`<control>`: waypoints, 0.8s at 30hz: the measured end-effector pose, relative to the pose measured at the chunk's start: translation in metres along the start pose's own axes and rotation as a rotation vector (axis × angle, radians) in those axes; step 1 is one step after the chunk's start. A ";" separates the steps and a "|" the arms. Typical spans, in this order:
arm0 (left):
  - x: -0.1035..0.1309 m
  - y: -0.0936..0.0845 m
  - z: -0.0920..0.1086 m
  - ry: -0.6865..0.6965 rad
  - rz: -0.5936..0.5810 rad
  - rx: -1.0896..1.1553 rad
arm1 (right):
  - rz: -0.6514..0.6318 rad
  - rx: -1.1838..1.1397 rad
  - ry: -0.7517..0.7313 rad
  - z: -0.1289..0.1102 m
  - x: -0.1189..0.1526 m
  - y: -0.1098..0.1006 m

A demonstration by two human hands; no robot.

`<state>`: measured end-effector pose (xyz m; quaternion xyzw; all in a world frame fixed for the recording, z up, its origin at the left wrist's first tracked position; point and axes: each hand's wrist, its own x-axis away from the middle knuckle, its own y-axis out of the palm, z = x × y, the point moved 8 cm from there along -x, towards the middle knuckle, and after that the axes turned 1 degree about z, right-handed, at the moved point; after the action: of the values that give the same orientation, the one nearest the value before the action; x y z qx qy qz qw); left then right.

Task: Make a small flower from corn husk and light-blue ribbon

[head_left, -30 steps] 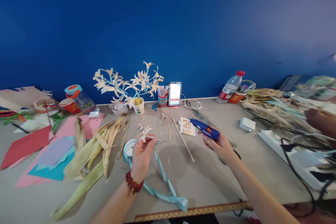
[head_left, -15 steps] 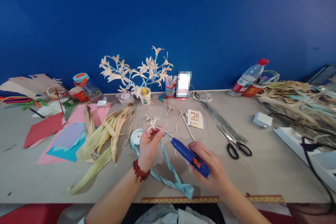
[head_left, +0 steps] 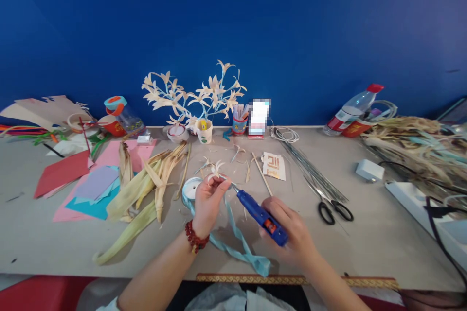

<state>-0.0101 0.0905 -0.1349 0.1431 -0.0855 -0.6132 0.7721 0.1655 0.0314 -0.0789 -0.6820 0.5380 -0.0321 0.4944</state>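
Between its thumb and fingers, my left hand [head_left: 209, 201] pinches a small pale husk flower [head_left: 216, 169] by its stem. My right hand [head_left: 288, 231] grips a blue glue gun [head_left: 260, 215], whose metal nozzle points up and left, close to my left fingertips. Whether the nozzle touches the stem cannot be made out. A roll of light blue ribbon [head_left: 191, 188] lies just left of my left hand, and its loose strip [head_left: 233, 250] trails beneath both hands on the grey table [head_left: 146, 260].
Husk flowers [head_left: 204, 95] stand in cups at the back. Dried husks [head_left: 156, 180] and coloured papers [head_left: 93, 187] lie left. On the right are scissors [head_left: 333, 206], wires [head_left: 317, 175], a bottle [head_left: 352, 109] and a power strip [head_left: 419, 209].
The view has shifted slightly, so the table's objects appear a little to the right. The glue gun's body sits slightly further left and closer to my left hand. Both grips are unchanged.
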 end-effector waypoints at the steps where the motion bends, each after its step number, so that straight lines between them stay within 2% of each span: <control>1: 0.000 0.000 0.000 -0.001 -0.003 0.002 | -0.002 0.002 0.001 0.000 0.000 0.000; 24: 0.000 0.001 0.003 0.016 -0.014 0.008 | -0.050 0.036 0.053 0.009 0.003 0.005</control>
<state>-0.0101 0.0904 -0.1323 0.1517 -0.0805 -0.6170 0.7680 0.1682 0.0352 -0.0881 -0.6851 0.5331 -0.0719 0.4912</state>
